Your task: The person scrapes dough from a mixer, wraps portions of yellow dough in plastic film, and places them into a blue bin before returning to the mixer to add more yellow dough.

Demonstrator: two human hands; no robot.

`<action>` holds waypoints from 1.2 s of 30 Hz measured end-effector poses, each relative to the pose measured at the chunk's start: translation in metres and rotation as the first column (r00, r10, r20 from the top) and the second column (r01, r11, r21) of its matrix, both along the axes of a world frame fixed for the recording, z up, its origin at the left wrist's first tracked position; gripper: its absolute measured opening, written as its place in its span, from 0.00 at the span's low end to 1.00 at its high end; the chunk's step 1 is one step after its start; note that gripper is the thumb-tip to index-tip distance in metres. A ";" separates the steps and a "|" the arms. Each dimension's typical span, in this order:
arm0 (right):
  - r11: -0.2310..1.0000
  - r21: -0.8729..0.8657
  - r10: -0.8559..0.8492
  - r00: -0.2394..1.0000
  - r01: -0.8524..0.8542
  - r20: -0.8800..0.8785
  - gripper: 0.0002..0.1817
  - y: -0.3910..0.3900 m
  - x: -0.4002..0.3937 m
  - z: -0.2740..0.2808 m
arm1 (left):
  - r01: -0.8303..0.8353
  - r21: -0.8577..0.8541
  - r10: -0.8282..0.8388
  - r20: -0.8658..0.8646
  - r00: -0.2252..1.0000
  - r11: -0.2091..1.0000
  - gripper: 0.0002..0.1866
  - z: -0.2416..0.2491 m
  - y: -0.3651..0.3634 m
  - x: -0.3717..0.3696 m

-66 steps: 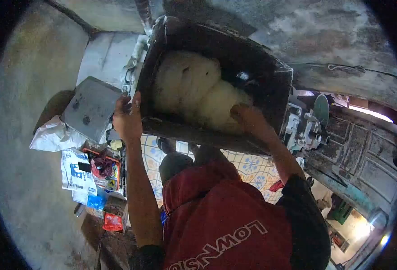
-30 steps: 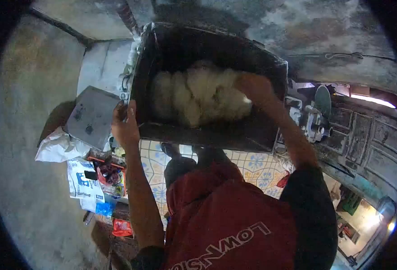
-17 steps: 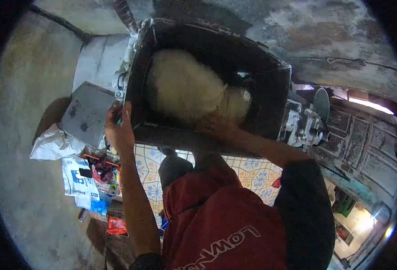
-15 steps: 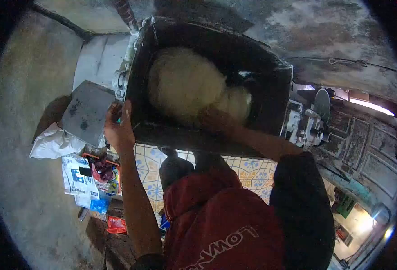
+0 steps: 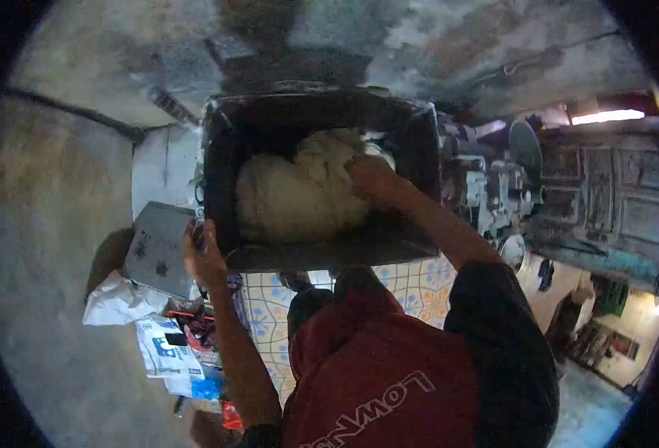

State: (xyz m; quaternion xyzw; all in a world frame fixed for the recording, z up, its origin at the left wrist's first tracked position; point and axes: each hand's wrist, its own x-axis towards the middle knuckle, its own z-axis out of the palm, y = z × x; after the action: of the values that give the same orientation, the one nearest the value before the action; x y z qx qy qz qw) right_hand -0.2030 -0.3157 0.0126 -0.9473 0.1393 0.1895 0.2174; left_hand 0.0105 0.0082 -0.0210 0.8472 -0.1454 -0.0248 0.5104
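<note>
A large mass of pale dough (image 5: pixel 292 201) lies in a deep, dark trough (image 5: pixel 329 257) in front of me. Its upper right part is folded over into a lump against the far side. My right hand (image 5: pixel 374 179) has its fingers closed into the right side of this lump; the fingertips are partly hidden and blurred. At the trough's near left corner, my left hand (image 5: pixel 205 261) grips the edge, thumb and fingers around it.
White-dusted machine parts (image 5: pixel 490 190) and a round disc (image 5: pixel 525 157) adjoin the trough's right end. To the left are a grey board (image 5: pixel 163 250), a white sack (image 5: pixel 124 300) and a printed bag (image 5: pixel 166 347). Patterned tiles (image 5: pixel 266 302) cover the floor below.
My right hand has moved up and away with part of the dough, which now folds over towards the far side. My left hand stays at the corner. The view has shifted.
</note>
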 end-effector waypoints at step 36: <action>0.793 0.262 -0.608 0.742 0.550 0.282 0.36 0.039 -0.027 -0.069 | 0.007 -0.069 -0.013 -0.085 0.996 0.998 0.15 0.009 -0.002 -0.006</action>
State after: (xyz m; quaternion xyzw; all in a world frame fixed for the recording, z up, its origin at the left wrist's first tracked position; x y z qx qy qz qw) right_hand -0.2296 -0.2768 -0.0567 -0.8537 0.3703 -0.0493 0.3629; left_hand 0.0048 0.0065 -0.0115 0.8265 -0.1284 -0.0584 0.5449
